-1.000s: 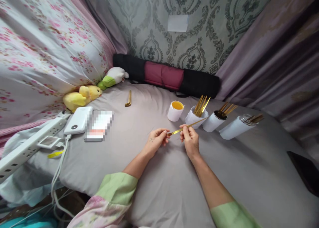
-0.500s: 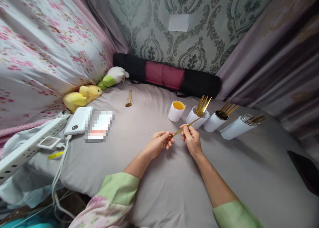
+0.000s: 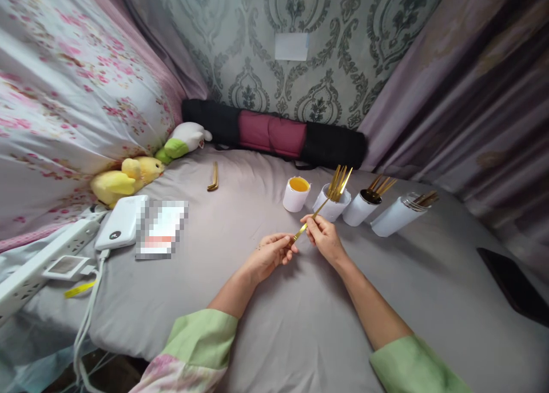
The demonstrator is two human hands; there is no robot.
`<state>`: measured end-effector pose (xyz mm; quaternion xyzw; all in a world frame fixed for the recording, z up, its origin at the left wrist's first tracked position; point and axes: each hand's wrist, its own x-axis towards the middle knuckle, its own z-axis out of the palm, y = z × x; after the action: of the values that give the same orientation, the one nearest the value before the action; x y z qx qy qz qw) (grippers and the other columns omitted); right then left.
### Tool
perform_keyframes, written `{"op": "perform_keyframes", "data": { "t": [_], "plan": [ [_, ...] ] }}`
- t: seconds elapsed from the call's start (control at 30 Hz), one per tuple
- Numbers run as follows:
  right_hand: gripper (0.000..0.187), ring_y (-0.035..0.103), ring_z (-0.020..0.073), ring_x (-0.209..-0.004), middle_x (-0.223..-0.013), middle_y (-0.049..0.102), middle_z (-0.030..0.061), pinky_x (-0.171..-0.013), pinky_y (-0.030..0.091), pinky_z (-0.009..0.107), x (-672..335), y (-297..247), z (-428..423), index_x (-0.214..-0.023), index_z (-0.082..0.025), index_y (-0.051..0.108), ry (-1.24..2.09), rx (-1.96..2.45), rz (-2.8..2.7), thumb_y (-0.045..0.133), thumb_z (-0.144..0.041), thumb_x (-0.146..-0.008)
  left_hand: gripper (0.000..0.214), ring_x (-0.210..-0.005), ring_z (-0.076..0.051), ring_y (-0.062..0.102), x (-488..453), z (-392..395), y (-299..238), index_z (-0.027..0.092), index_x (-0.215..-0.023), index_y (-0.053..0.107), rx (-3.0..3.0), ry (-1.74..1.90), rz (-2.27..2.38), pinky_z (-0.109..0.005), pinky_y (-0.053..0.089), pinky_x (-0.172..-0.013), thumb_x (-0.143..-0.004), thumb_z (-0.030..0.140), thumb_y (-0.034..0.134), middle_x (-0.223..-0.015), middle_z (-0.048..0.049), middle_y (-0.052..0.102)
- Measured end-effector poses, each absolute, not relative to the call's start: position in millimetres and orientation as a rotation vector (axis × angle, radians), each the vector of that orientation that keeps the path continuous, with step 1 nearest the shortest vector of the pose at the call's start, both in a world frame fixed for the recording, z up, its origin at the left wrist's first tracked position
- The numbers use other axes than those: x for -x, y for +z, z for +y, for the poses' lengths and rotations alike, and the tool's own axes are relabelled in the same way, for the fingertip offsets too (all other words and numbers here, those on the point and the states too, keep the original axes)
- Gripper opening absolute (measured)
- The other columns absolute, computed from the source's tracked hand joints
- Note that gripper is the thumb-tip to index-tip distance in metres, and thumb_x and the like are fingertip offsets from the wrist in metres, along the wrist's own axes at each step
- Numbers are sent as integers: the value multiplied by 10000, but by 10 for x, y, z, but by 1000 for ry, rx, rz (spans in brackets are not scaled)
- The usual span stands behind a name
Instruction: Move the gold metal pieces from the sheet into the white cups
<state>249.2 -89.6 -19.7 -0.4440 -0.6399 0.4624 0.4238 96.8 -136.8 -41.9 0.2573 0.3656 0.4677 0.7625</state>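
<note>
In front of me, my left hand is closed with thumb and fingers round the lower end of a slim gold piece of cutlery. Its head is hidden by the fingers, so I cannot tell which kind it is. My right hand pinches its middle, and the thin end points up and away. Beyond the hands stand a white-wrapped cup with a yellow inside and a white cup filled with upright gold pieces. Two more white-wrapped containers, one dark inside and one tilted-looking, hold thin gold pieces.
Several gold pieces with curved ends lie on the grey sheet. Leftward are plush toys, a power bank, a blurred packet and a power strip. A long black-and-red bag lines the wall; a phone lies right.
The view has shifted slightly, moving the surroundings leftward. Both hands keep hold of the gold piece, which now slants a little more steeply.
</note>
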Motion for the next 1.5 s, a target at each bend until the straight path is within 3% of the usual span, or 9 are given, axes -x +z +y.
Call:
{"op": "perform_keyframes", "data": {
  "t": [0.53, 1.1, 1.5],
  "plan": [
    [412, 403, 58, -414, -611, 513, -13, -351, 317, 169, -2629, 213, -500, -885, -161, 587, 914, 1189, -1512, 428, -532, -802, 266, -492, -66, 512, -983, -1375, -397, 92, -937, 558, -531, 1032, 819, -172, 346, -428, -736, 256, 620, -684, -48, 604],
    [304, 393, 40, -364, -564, 543, 0, -309, 288, 154, -2720, 678, -224, -733, -135, 576, 853, 1217, -1512, 529, -433, -766, 190, -561, -71, 539, -856, -1325, -399, 88, -925, 587, -362, 1132, 750, -178, 432, -513, -786, 218, 572, -735, -65, 607],
    [296, 430, 44, -380, -576, 574, 9, -373, 333, 167, -2741, 1231, 222, -728, -134, 582, 483, 1233, -1537, 507, -412, -798, 157, -568, -68, 547, -652, -1197, -427, 80, -926, 591, -91, 1246, 589, -165, 440, -500, -821, 155, 500, -721, -52, 615]
  ]
}}
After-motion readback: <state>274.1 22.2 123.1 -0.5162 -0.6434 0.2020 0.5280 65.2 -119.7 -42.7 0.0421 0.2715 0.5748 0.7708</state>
